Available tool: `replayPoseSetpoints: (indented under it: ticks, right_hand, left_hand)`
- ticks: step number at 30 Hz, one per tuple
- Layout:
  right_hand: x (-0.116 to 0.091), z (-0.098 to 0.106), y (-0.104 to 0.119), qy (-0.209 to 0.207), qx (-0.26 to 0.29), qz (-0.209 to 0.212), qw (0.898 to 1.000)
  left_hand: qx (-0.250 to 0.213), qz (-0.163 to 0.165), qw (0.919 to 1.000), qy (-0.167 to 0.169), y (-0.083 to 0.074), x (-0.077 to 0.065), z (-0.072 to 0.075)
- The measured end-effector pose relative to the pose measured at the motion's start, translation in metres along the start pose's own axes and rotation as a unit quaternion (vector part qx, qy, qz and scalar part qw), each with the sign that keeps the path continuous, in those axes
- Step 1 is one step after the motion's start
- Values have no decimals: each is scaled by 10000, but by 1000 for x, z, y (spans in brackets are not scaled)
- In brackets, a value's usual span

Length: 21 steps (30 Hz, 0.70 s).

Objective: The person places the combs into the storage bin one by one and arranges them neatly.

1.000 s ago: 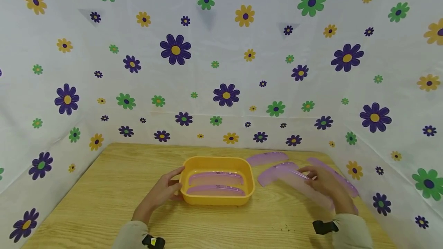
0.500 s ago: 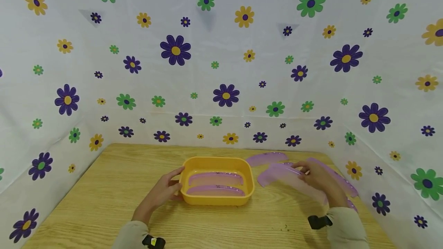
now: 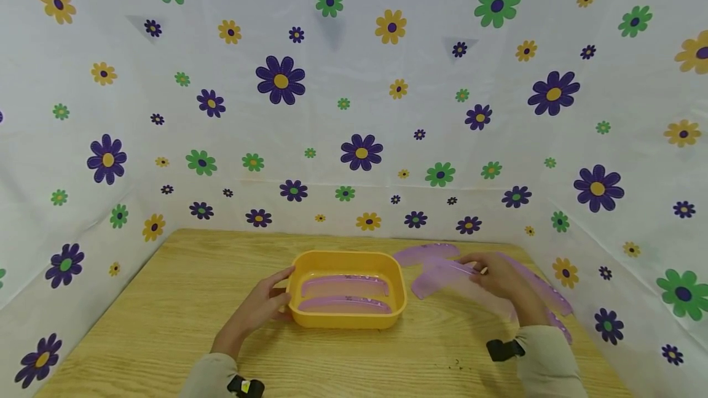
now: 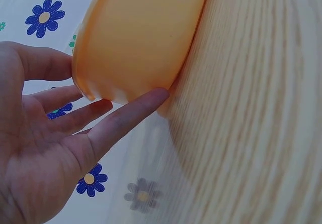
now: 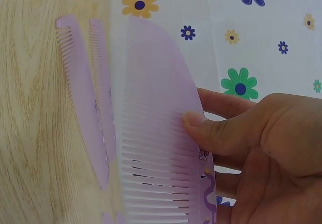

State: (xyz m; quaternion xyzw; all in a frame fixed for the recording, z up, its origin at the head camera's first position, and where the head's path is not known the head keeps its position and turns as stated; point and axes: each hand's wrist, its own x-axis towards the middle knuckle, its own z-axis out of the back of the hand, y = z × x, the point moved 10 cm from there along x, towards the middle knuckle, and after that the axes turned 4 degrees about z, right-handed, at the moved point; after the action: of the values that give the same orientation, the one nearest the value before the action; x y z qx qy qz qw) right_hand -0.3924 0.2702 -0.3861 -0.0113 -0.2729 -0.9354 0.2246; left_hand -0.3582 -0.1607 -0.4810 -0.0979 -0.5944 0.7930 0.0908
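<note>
The right hand (image 3: pixel 498 278) holds a translucent pale-purple plastic comb with a curved back and a long row of teeth (image 5: pixel 161 78), pinching it along the back between the thumb on the printed face and the fingers behind; the comb extends to the left of the palm, teeth pointing away from it, and in the head view it slants below the fingertips, its near end reaching the wrist.

Just beyond the held comb's far end lies a second purple comb (image 3: pixel 426 285), partly covered by it in the head view; whether the two touch cannot be told; a third purple comb (image 3: pixel 423 254) lies behind that, near the tray's corner; a fourth purple comb (image 3: pixel 547 287) lies on the far side of the right hand, with a fifth purple comb (image 3: pixel 561 327) just nearer, partly hidden by the right forearm.

The left hand (image 3: pixel 262 300) has its fingers spread and fairly straight, touching the left end of a yellow, rounded-rectangular plastic tray (image 3: pixel 348 322), the thumb low by its base; inside the tray lie a rear purple comb (image 3: pixel 345 286) and a front purple comb (image 3: pixel 345 306), roughly parallel; all stands on a pale wood-grain table (image 3: pixel 188 293), before a white flower-printed cloth (image 3: pixel 332 124).
</note>
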Motion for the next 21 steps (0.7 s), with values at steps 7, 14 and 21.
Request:
replayPoseSetpoints:
  ticks: [7, 14, 21]
  right_hand:
    - [4, -1, 4, 88, 78, 3, 9999]
    - [8, 1, 10, 93, 15, 66, 9999]
    - [13, -3, 16, 156, -119, 165, 9997]
  left_hand:
    - [-1, 36, 10000, 32, -1, 0, -2]
    - [-36, 118, 9999, -11, 0, 1, -4]
    - [15, 233, 9996, -183, 2, 1, -5]
